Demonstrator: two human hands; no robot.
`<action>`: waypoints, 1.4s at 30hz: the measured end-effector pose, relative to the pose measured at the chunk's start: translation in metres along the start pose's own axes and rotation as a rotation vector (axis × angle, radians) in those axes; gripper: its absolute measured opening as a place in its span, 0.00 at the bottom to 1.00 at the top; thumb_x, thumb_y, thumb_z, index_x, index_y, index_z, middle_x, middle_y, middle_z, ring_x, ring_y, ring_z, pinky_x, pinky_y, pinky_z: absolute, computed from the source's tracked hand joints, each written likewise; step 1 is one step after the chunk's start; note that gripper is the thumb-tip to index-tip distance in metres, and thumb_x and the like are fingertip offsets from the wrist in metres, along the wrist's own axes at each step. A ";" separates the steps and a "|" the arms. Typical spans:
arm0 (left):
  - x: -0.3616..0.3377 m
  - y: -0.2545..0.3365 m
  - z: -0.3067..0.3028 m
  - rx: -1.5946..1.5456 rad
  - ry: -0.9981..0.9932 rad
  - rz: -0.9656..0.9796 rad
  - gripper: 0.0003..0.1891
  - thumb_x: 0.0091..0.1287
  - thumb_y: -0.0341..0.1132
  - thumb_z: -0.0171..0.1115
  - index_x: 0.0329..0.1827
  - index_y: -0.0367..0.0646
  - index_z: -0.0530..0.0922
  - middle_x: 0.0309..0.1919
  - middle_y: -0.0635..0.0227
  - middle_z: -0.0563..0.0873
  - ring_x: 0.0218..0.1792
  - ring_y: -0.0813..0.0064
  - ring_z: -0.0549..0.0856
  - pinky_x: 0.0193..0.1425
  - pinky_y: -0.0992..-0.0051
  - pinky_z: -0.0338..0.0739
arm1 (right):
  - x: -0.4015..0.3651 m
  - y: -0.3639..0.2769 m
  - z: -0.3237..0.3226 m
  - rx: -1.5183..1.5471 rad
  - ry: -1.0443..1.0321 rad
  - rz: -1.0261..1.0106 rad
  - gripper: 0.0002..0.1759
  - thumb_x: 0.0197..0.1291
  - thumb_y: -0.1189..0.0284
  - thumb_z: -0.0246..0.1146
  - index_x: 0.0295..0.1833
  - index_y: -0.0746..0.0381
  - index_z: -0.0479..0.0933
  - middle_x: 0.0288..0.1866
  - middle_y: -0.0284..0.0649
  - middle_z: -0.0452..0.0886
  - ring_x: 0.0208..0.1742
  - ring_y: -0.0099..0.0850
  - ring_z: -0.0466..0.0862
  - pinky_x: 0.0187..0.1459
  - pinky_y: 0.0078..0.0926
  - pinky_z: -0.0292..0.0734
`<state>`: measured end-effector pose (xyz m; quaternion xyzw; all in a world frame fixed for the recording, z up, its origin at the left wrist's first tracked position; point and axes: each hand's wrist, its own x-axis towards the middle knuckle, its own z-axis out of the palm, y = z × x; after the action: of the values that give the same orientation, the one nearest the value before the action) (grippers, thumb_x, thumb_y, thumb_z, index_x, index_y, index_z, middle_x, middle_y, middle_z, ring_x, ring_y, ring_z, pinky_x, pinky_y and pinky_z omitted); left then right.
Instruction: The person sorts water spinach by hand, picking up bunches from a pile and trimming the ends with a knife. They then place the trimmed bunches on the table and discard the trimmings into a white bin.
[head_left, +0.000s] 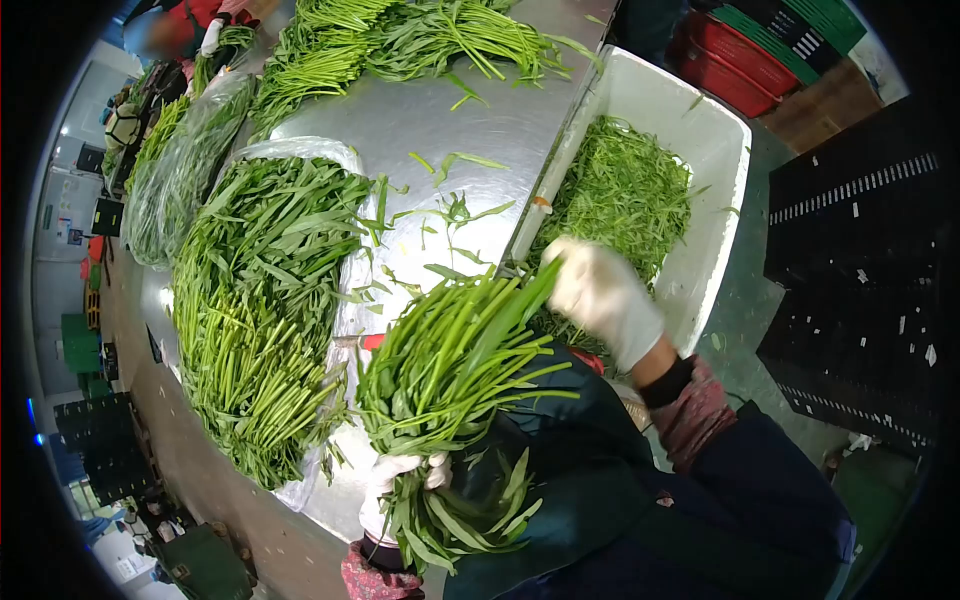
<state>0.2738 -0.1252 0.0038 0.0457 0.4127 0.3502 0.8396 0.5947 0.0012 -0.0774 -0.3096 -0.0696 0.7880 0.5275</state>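
My left hand (405, 482), in a white glove, is wrapped around a bunch of water spinach (450, 355) near its leafy end. The cut stems fan out upward and to the right. At the upper right of the bunch is my gloved right hand (600, 298), a little blurred, with its fingers closed on a long green leaf (540, 295) that meets the fingertips. Below that hand, a white tub (722, 210) holds a heap of loose leaves and trimmings (625, 190). To the left of the bunch, a large pile of water spinach (265, 300) lies on clear plastic.
The metal table (500, 120) carries scattered leaves and more greens (400, 40) at the far end. A bagged bundle (185, 170) lies at left. Black crates (850, 270) stand at right, a red crate (725, 65) behind the tub. Another person (190, 30) is at far left.
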 end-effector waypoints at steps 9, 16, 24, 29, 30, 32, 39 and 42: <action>-0.007 0.003 0.017 -0.045 0.081 0.089 0.16 0.65 0.37 0.61 0.47 0.31 0.77 0.30 0.62 0.80 0.31 0.71 0.75 0.40 0.72 0.70 | 0.003 -0.027 -0.004 -1.573 0.272 -0.970 0.14 0.55 0.68 0.67 0.47 0.61 0.84 0.54 0.45 0.84 0.60 0.44 0.80 0.62 0.40 0.72; -0.014 0.000 -0.014 0.394 0.335 0.164 0.20 0.59 0.27 0.64 0.54 0.26 0.79 0.43 0.55 0.89 0.37 0.67 0.87 0.44 0.72 0.81 | -0.018 0.022 0.071 -1.572 -0.350 -1.199 0.11 0.59 0.64 0.71 0.43 0.59 0.83 0.48 0.38 0.84 0.55 0.40 0.80 0.59 0.42 0.71; -0.008 -0.011 -0.044 0.567 0.257 0.310 0.28 0.53 0.19 0.71 0.61 0.29 0.75 0.51 0.54 0.87 0.48 0.64 0.88 0.58 0.66 0.84 | -0.027 0.049 0.053 -1.183 -0.206 -0.780 0.15 0.59 0.74 0.73 0.49 0.64 0.77 0.42 0.38 0.81 0.37 0.27 0.82 0.40 0.23 0.77; 0.006 -0.006 -0.054 0.651 0.133 0.208 0.37 0.57 0.26 0.75 0.71 0.40 0.67 0.62 0.60 0.81 0.59 0.63 0.83 0.66 0.61 0.79 | -0.031 0.042 0.056 -1.333 -0.160 -0.575 0.21 0.57 0.68 0.75 0.50 0.65 0.75 0.40 0.39 0.80 0.38 0.28 0.82 0.41 0.25 0.77; 0.012 -0.014 -0.074 0.471 0.093 0.200 0.37 0.58 0.27 0.74 0.71 0.40 0.67 0.63 0.60 0.81 0.59 0.63 0.83 0.67 0.60 0.78 | -0.031 0.042 0.057 -1.378 -0.183 -0.564 0.21 0.58 0.67 0.74 0.50 0.64 0.75 0.39 0.39 0.80 0.38 0.29 0.82 0.41 0.26 0.77; 0.013 -0.011 -0.061 0.509 0.067 0.215 0.34 0.62 0.30 0.71 0.72 0.42 0.66 0.64 0.59 0.79 0.61 0.62 0.82 0.68 0.58 0.76 | -0.033 0.041 0.062 -1.452 -0.166 -0.455 0.17 0.57 0.66 0.73 0.45 0.62 0.76 0.34 0.39 0.81 0.38 0.35 0.83 0.43 0.31 0.77; 0.002 -0.009 -0.073 0.912 0.048 0.232 0.32 0.67 0.31 0.66 0.73 0.40 0.64 0.67 0.58 0.77 0.63 0.64 0.80 0.70 0.59 0.75 | 0.019 0.018 -0.001 -1.832 0.421 -0.570 0.06 0.61 0.68 0.63 0.38 0.59 0.77 0.29 0.42 0.81 0.33 0.43 0.82 0.41 0.39 0.75; 0.001 -0.014 -0.080 0.736 0.014 0.235 0.36 0.62 0.29 0.72 0.72 0.40 0.65 0.65 0.60 0.79 0.62 0.67 0.81 0.68 0.64 0.76 | 0.023 -0.003 -0.009 -2.090 0.426 -0.984 0.15 0.59 0.63 0.66 0.48 0.58 0.79 0.46 0.43 0.83 0.45 0.38 0.82 0.49 0.36 0.73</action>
<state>0.2243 -0.1523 -0.0549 0.3885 0.5083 0.2727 0.7185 0.5965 0.0208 -0.0921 -0.6575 -0.7050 -0.0085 0.2657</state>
